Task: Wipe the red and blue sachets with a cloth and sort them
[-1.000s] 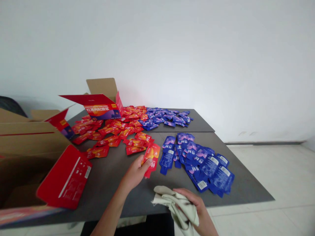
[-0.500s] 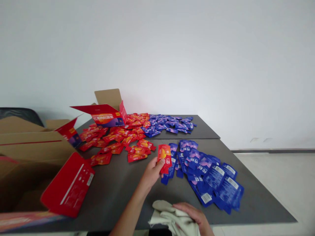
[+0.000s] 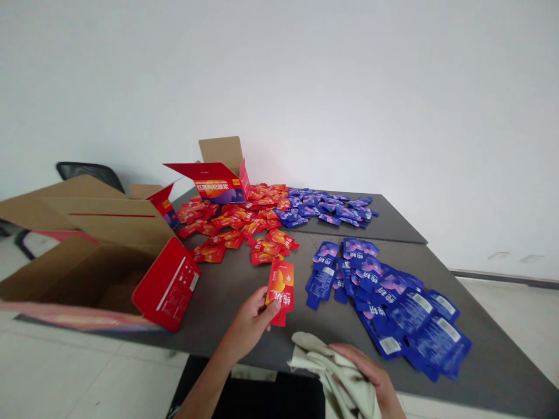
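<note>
My left hand [image 3: 255, 317] grips a red pouch [image 3: 280, 285] by its lower left edge, its orange fruit print and white characters facing up. Possibly a second red pouch lies behind it; I cannot tell. At the table's near edge, my right hand [image 3: 364, 368] is closed on a pale green cloth [image 3: 338, 372], bunched and hanging over the edge. Beyond and right of the cloth, a spread of blue pouches [image 3: 393, 291] lies overlapping, some showing barcodes. Several loose red pouches [image 3: 266, 247] lie just past the held one.
An open carton [image 3: 166, 285] stands at the left, flaps splayed over the table edge. Farther back are another open carton [image 3: 220, 189], a red pouch heap [image 3: 236, 218] and a blue pouch heap [image 3: 327, 206] on the dark table [image 3: 227, 291]. A black chair [image 3: 89, 170] stands behind.
The view has turned left, so the table and boxes sit farther right. My left hand has drawn the red pouch away from the blue pouches. My right hand still holds the cloth.
</note>
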